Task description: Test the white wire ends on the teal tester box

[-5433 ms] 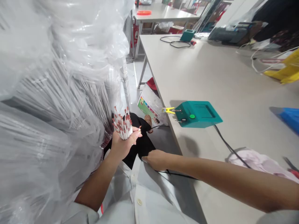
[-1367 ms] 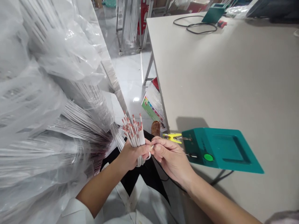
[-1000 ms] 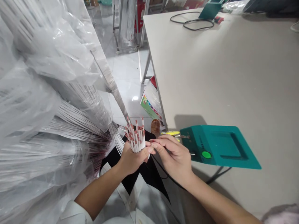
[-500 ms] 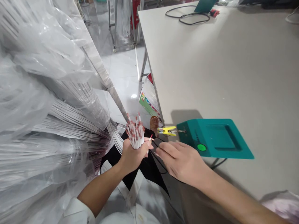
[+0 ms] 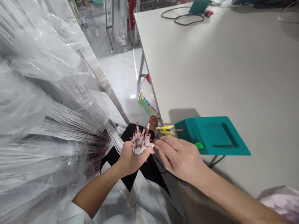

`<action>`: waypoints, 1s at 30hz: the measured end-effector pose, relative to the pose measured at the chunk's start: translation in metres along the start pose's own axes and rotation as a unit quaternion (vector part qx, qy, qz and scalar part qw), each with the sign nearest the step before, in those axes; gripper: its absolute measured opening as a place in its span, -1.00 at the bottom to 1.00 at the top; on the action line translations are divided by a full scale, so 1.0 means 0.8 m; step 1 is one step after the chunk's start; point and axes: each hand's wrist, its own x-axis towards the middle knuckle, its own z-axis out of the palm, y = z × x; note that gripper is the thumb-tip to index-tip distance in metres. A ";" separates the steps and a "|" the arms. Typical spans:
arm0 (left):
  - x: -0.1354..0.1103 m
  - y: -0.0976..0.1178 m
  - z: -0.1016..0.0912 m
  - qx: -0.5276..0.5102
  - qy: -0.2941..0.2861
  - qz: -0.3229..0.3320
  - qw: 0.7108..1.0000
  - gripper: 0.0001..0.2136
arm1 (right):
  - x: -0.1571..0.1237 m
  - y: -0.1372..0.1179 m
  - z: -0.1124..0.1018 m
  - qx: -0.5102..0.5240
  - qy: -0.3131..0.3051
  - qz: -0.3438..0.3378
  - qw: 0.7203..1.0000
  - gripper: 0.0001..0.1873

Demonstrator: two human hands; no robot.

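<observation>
My left hand is closed round a bundle of thin white wires with reddish tips, tips pointing up. My right hand sits just right of the bundle, its fingertips pinched at a wire end beside my left thumb. A thin black lead runs under my right hand. Just beyond my fingers, a yellow clip sticks out from a teal box with a green button at the table's near edge.
Large clear plastic bags full of white wires fill the left side. The pale table holds a black cable coil and another teal box at the far end. A colourful packet lies on the floor.
My left hand has tilted the bundle toward me and lowered it slightly. My right hand came back from near the clip to pinch at the bundle's edge.
</observation>
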 end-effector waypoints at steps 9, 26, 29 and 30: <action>0.004 -0.006 0.013 0.011 0.086 -0.017 0.996 -0.93 | 0.018 -0.002 -0.037 0.374 -0.292 0.361 0.803 -0.72; 0.051 0.010 0.021 -0.125 0.047 -0.079 0.988 -0.60 | 0.028 0.066 -0.046 -0.261 -0.221 -0.027 0.939 -0.81; 0.052 0.017 0.024 -0.130 0.050 -0.087 0.986 -0.60 | 0.031 0.071 -0.043 -0.248 -0.240 -0.036 0.938 -0.83; 0.052 0.018 0.026 -0.130 0.052 -0.090 0.986 -0.61 | 0.032 0.073 -0.042 -0.241 -0.247 -0.037 0.938 -0.81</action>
